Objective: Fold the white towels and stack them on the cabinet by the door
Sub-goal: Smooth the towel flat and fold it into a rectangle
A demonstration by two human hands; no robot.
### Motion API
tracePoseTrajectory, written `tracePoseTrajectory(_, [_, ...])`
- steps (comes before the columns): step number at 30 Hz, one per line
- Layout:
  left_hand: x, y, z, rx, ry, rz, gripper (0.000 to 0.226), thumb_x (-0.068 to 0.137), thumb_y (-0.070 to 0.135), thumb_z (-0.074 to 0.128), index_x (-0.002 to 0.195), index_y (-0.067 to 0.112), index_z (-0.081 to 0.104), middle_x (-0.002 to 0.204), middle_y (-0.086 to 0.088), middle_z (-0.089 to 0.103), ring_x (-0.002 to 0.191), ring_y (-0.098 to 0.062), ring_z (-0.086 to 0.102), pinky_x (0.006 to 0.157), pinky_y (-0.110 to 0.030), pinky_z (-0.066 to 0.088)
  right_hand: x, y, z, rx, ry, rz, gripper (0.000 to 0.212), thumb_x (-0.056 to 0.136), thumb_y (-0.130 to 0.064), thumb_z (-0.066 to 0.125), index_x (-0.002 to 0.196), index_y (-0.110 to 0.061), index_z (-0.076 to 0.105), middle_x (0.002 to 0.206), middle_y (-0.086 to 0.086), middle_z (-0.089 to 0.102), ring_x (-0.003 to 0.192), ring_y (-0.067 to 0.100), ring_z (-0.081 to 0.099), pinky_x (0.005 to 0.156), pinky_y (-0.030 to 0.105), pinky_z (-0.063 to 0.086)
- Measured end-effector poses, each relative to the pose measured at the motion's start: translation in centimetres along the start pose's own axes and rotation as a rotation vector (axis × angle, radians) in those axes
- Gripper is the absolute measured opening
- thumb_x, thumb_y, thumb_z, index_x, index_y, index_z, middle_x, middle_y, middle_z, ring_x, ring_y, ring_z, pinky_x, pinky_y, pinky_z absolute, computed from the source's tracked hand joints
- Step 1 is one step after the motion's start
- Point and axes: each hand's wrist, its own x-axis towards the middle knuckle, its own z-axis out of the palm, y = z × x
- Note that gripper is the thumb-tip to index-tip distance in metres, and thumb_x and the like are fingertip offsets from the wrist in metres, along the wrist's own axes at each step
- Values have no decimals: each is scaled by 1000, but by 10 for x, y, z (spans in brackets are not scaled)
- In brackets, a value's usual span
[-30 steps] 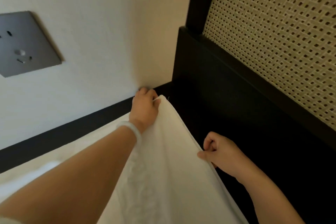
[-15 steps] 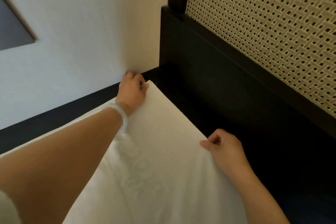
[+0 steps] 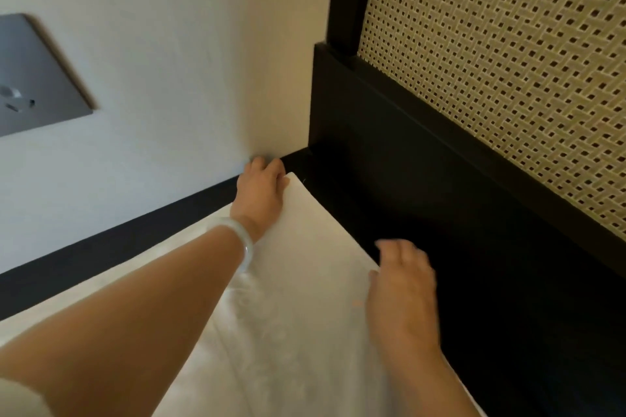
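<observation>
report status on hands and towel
Left hand grips towel far corner, against the wall. Right hand blurred, fingers loose, at towel's right edge. Towel spread on dark top; woven panel close on the right.

Grey socket (image 3: 37,78) on wall (image 3: 186,44); woven cane panel (image 3: 508,61).

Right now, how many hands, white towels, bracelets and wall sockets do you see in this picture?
2 hands: left hand, right hand
1 white towel, as far as its layers show
1 bracelet
1 wall socket
Total: 5
</observation>
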Motion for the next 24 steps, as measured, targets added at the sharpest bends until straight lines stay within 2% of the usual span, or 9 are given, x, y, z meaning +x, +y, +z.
tracePoseTrajectory(3, [3,-3,1,-73,-9,-18,12,99,20,53,95,11,60,102,-7,52,95,-26,49,88,-41,43,28,-56,22,280,-136,-237,60,93,-3,56,149,-14,39,155,3,36,144,21,32,115,23,18])
tracePoseTrajectory(5, [4,-6,-3,-172,-26,-50,12,98,17,56,95,10,64,101,-5,53,92,-22,51,86,-34,43,51,-83,47,323,-257,-275,62,104,-17,41,158,-23,12,165,-6,9,151,8,6,106,9,-16])
tracePoseTrajectory(7, [7,-9,-9,-287,-49,-91,15,98,12,54,92,9,66,100,-5,56,88,-19,53,83,-29,41,67,-93,69,182,-239,-350,58,108,-30,28,159,-23,2,167,-5,0,151,7,-4,102,12,-27])
tracePoseTrajectory(11, [-1,-20,-36,-486,-167,-181,20,99,7,51,85,15,64,98,-8,63,87,-19,59,84,-26,40,71,-95,78,28,-256,-403,69,96,-49,1,160,-23,8,167,-2,8,152,11,3,115,22,-18])
tracePoseTrajectory(14, [-23,-35,-53,-301,-195,-119,8,92,8,62,86,13,64,99,-10,59,87,-25,59,84,-30,46,83,-96,79,-113,-170,-377,65,97,-48,20,150,-19,42,145,5,50,131,22,44,114,36,25])
tracePoseTrajectory(16, [-39,-47,-71,-154,-237,-161,14,90,19,68,82,17,57,100,-8,53,85,-26,56,80,-31,46,92,-106,80,-153,-156,-354,62,94,-48,27,139,-15,56,125,8,61,114,26,52,100,40,35])
tracePoseTrajectory(18, [-52,-59,-91,10,-343,-236,23,91,34,67,83,21,50,100,-2,45,84,-21,49,74,-28,39,95,-112,81,-154,-185,-336,60,99,-46,26,147,-15,46,139,10,51,129,27,44,110,40,32])
tracePoseTrajectory(21, [-69,-72,-116,110,-455,-289,23,96,43,59,89,22,49,96,4,40,83,-17,47,73,-27,36,94,-112,82,-64,-216,-337,59,104,-43,30,157,-15,25,161,9,22,150,26,14,123,36,8])
tracePoseTrajectory(24, [-79,-80,-126,160,-419,-252,23,102,39,48,89,21,46,82,8,42,78,-16,48,68,-26,35,96,-108,89,-74,-196,-375,74,97,-54,3,159,-15,14,167,3,1,153,18,-3,124,33,-6])
